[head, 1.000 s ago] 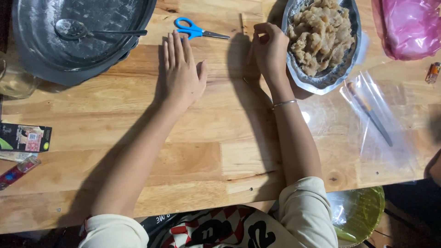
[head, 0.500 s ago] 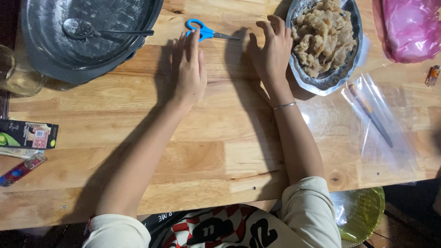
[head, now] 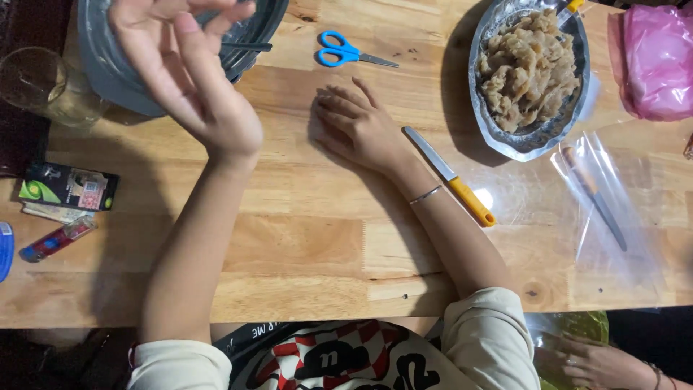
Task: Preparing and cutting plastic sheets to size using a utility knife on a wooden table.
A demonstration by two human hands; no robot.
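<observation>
Open worktop: bare wood ran from the near edge up to the right hand.
Far left: pan and glass blocked it, the left hand raised above them.
Far middle: scissors lay just beyond the right hand.
Right: knife lay beside the forearm; dish and clear bag filled the rest.
Left edge: packets lay there.
</observation>
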